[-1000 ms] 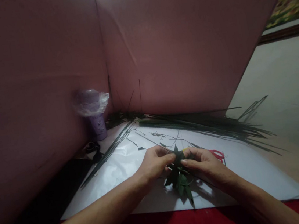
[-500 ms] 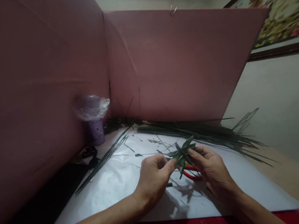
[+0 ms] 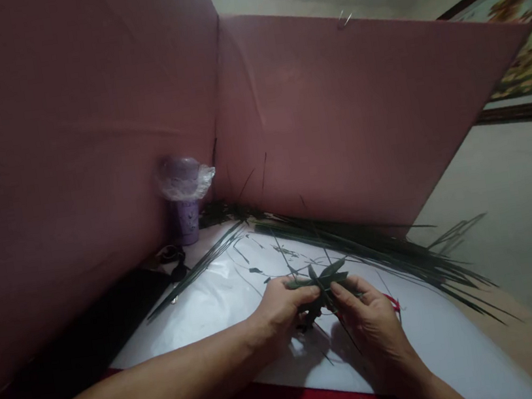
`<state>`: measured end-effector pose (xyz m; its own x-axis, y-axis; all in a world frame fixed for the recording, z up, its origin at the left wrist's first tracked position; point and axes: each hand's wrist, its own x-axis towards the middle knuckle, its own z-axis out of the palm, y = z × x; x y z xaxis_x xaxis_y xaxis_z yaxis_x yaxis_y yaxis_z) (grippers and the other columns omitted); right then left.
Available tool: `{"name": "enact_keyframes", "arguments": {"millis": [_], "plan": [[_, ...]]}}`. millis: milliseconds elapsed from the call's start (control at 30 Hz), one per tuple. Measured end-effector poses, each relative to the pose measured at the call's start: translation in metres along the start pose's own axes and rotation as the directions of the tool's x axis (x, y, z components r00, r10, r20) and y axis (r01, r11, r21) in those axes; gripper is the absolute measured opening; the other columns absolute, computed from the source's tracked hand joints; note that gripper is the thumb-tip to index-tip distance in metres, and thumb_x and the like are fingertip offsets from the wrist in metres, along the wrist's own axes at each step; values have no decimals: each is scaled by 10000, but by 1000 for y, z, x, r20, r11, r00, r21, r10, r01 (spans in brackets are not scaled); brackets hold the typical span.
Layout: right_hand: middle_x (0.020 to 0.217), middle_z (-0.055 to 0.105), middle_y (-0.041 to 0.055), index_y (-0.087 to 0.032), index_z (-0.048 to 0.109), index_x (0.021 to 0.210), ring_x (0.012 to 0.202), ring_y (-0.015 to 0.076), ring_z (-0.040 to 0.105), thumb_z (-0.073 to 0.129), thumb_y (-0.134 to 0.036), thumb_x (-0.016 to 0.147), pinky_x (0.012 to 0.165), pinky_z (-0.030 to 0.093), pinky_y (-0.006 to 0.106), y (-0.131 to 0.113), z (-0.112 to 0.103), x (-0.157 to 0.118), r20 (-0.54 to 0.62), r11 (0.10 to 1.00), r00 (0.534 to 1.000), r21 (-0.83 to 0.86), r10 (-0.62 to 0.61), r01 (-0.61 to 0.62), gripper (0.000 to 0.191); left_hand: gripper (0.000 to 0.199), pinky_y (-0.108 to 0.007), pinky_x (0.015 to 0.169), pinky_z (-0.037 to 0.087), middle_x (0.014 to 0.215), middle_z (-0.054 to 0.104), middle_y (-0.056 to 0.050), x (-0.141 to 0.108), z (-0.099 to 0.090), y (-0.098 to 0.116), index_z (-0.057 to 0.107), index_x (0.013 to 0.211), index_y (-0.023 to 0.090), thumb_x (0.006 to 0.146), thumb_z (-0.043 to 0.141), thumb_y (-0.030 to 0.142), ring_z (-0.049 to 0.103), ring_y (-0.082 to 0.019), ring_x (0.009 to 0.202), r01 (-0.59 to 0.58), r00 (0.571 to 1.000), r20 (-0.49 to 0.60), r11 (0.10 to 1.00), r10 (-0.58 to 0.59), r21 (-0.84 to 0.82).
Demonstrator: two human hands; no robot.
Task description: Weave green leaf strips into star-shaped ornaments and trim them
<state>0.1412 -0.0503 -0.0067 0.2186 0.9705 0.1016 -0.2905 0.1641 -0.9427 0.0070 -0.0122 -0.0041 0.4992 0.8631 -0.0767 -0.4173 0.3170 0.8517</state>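
Observation:
A small woven piece of folded green leaf strips (image 3: 321,279), with pointed ends sticking out, is held up between both hands over the white sheet. My left hand (image 3: 283,306) pinches its left side, thumb on top. On its right side, my right hand (image 3: 367,307) grips it with thumb and fingers closed. Thin leaf ends rise from the piece and hang below it. Partly hidden behind my right hand is a red-handled tool (image 3: 392,302), whose kind I cannot make out. The fingertips under the piece are hidden.
A pile of long green leaves (image 3: 360,236) lies along the back right, and a thinner bunch (image 3: 196,268) on the left. A purple cup (image 3: 188,220) with clear plastic stands in the corner. Pink panels (image 3: 324,118) enclose the back and left. Leaf scraps dot the white sheet (image 3: 204,320).
The view has swung left and tilted, so the surroundings sit farther right. The woven piece has turned between my hands and is held lower, flatter. The red handles are now mostly behind my right hand.

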Motion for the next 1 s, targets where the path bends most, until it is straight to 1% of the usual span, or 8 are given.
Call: {"name": "enact_keyframes", "arguments": {"millis": [100, 233, 433, 567, 667, 833, 933, 1000], "plan": [[817, 709, 35, -197, 678, 879, 790, 209, 641, 765, -343, 675, 757, 477, 335, -3, 2, -1, 71, 999, 997, -31, 30, -28, 266, 249, -224, 482, 315, 587, 559, -8, -1, 1, 5, 594, 696, 102, 553, 721, 262, 482, -86, 488, -8, 999, -34, 1000, 8, 16], [815, 709, 34, -200, 695, 847, 778, 198, 633, 744, -355, 700, 744, 464, 310, -8, 5, -4, 65, 996, 997, -76, 43, -38, 220, 253, -222, 482, 311, 581, 552, -2, -3, 1, 8, 598, 692, 98, 552, 727, 266, 469, -81, 496, -16, 1000, -25, 999, 17, 38], [835, 711, 30, -201, 698, 836, 766, 182, 636, 729, -342, 723, 774, 467, 307, -9, 6, -5, 118, 997, 990, 7, 80, -82, 184, 200, -221, 470, 306, 554, 531, 6, 0, -1, 2, 581, 656, 103, 576, 713, 231, 457, -79, 479, -33, 999, 3, 999, 33, 25], [809, 707, 17, -201, 696, 835, 768, 170, 631, 748, -314, 709, 807, 460, 295, -5, 2, -2, 81, 997, 994, 14, 77, -78, 178, 191, -215, 464, 319, 565, 554, 3, 1, -2, 2, 585, 698, 111, 592, 712, 207, 477, -82, 475, -2, 1000, 9, 1000, 2, -5], [805, 706, 11, -212, 696, 841, 724, 160, 623, 748, -313, 707, 751, 470, 282, -3, 2, -3, 69, 996, 994, 22, 89, -90, 176, 224, -216, 474, 345, 592, 576, 2, 1, -3, 2, 585, 751, 122, 590, 723, 194, 504, -91, 492, 25, 999, 22, 999, -24, -35], [736, 688, 4, -214, 693, 830, 655, 154, 605, 749, -321, 699, 672, 468, 267, -3, 5, -4, 86, 992, 989, 38, 117, -121, 179, 249, -222, 453, 348, 554, 567, -2, 2, -3, 2, 575, 728, 118, 583, 737, 240, 491, -97, 463, 40, 998, -45, 999, -41, -18], [655, 654, -15, -208, 688, 801, 554, 127, 556, 756, -343, 686, 566, 439, 242, -5, 5, -4, 61, 993, 992, 32, 112, -115, 191, 267, -224, 453, 362, 566, 581, -10, 3, -3, 2, 588, 745, 116, 581, 743, 258, 502, -103, 473, 38, 997, -60, 999, -38, -5], [652, 646, -17, -200, 683, 788, 543, 113, 538, 763, -348, 678, 520, 408, 219, -6, 4, -4, 42, 992, 992, 41, 116, -118, 201, 280, -225, 451, 366, 576, 589, -13, 4, -4, 1, 591, 755, 114, 575, 748, 262, 508, -107, 478, 23, 998, -55, 1000, -23, -9]]}}
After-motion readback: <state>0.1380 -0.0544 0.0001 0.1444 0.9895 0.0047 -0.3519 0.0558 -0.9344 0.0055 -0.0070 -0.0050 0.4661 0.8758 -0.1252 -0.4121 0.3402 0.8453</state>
